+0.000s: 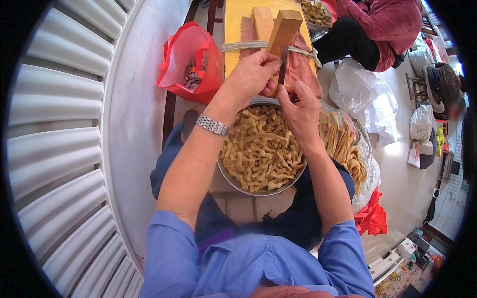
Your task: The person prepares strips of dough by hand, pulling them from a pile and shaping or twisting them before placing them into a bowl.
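An upright wooden block (286, 31) stands on a yellow bench (238, 7), with a dark metal blade (284, 65) set against its near side. My left hand (257, 72), wrist in a metal watch, is at the blade's left side with fingers curled; what lies between them is hidden. At the blade's lower end is my right hand (302, 106), thumb and forefinger pinched together, their contents too small to tell. Below both hands, a round metal bowl (238, 188) between my knees holds short, knotted tan pieces (261, 149) of a dried food.
Long tan strips (348, 160) lie on a patterned cloth (367, 178) at the right. A red bag (208, 82) stands left of the bench. White cord (242, 46) crosses a pink cloth (303, 70). A person (395, 29) sits at upper right, near a white plastic bag (367, 97).
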`<action>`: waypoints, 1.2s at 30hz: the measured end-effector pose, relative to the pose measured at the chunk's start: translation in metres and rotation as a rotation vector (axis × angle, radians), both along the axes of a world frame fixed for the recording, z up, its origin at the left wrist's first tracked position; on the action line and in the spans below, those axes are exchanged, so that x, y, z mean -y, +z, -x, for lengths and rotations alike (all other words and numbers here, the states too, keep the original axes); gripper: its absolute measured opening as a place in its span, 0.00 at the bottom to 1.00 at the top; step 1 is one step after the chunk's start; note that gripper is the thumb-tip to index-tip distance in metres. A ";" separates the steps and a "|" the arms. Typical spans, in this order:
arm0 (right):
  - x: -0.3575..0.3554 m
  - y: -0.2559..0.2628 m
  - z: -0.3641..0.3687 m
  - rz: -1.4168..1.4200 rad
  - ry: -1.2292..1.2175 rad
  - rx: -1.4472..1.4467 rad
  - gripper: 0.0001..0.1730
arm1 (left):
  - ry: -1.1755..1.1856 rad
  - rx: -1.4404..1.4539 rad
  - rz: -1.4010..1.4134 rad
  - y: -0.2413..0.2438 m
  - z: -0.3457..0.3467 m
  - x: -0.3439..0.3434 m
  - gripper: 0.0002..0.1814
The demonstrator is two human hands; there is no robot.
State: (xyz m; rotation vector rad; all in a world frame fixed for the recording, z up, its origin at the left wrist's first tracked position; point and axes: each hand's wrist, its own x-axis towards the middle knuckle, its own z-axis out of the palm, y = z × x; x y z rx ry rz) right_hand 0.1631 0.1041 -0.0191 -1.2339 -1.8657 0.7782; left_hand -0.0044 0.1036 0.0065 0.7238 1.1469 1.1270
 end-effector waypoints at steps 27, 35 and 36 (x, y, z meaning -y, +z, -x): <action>-0.001 0.001 0.003 -0.249 0.035 0.206 0.11 | 0.314 -1.077 -0.343 0.011 -0.034 0.013 0.18; -0.001 0.002 0.003 -0.259 0.031 0.206 0.11 | 0.342 -1.143 -0.415 0.008 -0.040 0.009 0.11; -0.001 0.001 0.003 -0.266 0.030 0.203 0.11 | 0.337 -1.153 -0.419 0.009 -0.041 0.010 0.11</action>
